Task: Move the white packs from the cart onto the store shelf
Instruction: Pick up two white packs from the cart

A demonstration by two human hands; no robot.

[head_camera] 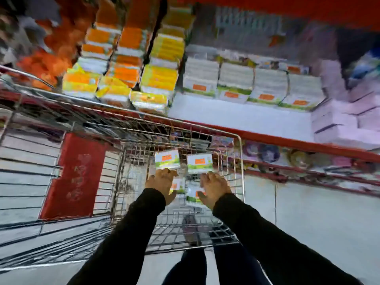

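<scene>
Two hands are reached down into the cart [239,161] for white packs.
One pack [174,185] is cupped under the left hand [161,182] and another pack [193,195] under the right hand [213,187], fingers curled, so both can be lifted together; two more packs [199,162] lie just past the fingertips, and the shelf [236,118] waits far above.

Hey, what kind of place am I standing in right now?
Most likely a shop aisle, a supermarket or similar. A wire cart stands before a red-edged shelf stocked with rows of white packs and yellow-orange packs. Both hands reach into the cart.
</scene>
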